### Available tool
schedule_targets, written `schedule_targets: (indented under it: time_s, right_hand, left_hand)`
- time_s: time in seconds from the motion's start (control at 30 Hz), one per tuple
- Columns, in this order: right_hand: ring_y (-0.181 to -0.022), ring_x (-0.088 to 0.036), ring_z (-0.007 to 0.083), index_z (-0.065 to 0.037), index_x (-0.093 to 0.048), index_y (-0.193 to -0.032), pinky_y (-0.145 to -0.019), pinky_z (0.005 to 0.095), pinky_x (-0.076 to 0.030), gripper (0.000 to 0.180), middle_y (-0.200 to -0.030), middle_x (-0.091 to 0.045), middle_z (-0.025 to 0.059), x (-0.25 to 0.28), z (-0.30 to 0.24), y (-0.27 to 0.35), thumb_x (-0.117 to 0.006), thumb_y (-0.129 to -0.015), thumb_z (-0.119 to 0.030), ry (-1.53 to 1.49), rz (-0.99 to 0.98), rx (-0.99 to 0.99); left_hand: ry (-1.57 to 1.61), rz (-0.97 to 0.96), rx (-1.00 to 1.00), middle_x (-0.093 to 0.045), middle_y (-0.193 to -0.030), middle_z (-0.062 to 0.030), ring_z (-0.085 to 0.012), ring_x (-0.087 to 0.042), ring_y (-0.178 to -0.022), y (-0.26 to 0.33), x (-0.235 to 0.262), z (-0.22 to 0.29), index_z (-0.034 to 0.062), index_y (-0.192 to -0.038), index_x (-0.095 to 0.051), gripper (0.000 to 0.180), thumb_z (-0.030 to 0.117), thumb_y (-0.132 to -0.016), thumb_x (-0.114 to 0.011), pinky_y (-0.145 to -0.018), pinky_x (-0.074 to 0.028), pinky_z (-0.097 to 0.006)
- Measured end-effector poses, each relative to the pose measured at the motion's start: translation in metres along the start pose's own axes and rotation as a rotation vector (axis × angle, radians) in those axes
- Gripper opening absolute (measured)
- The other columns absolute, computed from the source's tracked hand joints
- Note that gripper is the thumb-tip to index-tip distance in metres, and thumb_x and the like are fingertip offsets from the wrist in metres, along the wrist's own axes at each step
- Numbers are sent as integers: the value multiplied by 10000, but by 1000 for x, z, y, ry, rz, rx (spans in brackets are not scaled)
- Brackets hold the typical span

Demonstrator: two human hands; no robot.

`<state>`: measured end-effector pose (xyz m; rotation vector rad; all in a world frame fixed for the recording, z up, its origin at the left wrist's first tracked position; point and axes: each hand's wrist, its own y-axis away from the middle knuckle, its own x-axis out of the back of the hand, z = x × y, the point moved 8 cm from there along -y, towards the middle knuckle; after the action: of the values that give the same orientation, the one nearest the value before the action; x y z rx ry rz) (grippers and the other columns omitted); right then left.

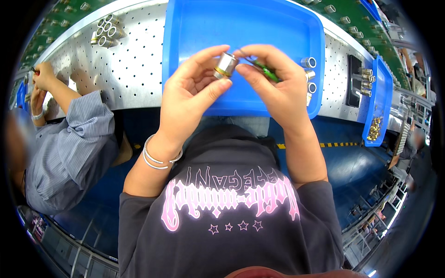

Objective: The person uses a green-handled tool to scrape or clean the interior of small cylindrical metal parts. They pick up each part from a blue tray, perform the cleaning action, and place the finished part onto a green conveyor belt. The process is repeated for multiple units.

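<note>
**Small metal fitting pinched over the blue tray**

Left hand (192, 90) pinches a metal cylinder (225, 65) at its sides, over the blue tray (185, 28). It looks rigid, light and smooth, so probably slippery. At its three o'clock, the right hand (278, 88) pinches a green tool (268, 71).

Dark charcoal short-sleeved T-shirt (232, 217), sleeves ending above the elbows. Pink gothic-style lettering across the chest, white-outlined letters above it, a row of small pink outlined stars beneath. Two thin silver bangles (157, 157) on the left wrist. Forearms bare; no gloves, no rings visible.
</note>
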<state>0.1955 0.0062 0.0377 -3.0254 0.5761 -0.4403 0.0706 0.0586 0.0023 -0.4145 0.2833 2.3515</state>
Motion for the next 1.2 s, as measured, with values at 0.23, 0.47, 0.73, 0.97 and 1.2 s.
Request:
schedule_targets:
  time_s: [0.23,0.47,0.73,0.97,1.2]
  right_hand:
    - [-790,-629,104,-14,-673,-904,-726,236,-486,124,-824,-691,54,25,7,-76,-629,-822,-96,190,-14,123]
    - [-768,-647,242,-48,-668,-903,-709,327,-486,200,-825,-671,126,61,48,-186,-665,-773,-199,705,197,59]
    - [-841,-644,238,-74,-659,-936,-759,337,-486,200,-850,-670,124,48,60,-185,-645,-797,-218,620,222,76]
    - [-783,-630,156,-73,-672,-954,-658,259,-470,159,-880,-674,53,29,20,-128,-631,-814,-138,460,162,343]
    - [-789,-635,227,-80,-639,-955,-692,301,-508,265,-867,-639,80,-29,-24,-49,-610,-707,9,295,-125,341]
  left_hand:
    - [-472,187,-311,-512,-1225,-99,-189,-526,-1071,-10,37,27,36,-1273,-478,483,-3,-810,-609,-943,-417,-324]
    - [-613,714,-496,-457,-1285,-85,-205,-389,-1248,-15,157,49,59,-1226,-515,418,22,-818,-600,-1066,-252,-374]
    - [-726,748,-345,-579,-1072,-82,-154,-558,-968,-30,219,33,53,-1117,-583,326,10,-795,-611,-847,-442,-266]
    - [-596,760,-419,-595,-1052,-88,-149,-594,-928,-24,213,31,-9,-1088,-561,285,-5,-809,-623,-825,-468,-252]
    - [-545,464,-463,-584,-1025,-83,-145,-605,-883,-7,93,41,8,-1152,-512,362,-28,-808,-618,-802,-498,-275]
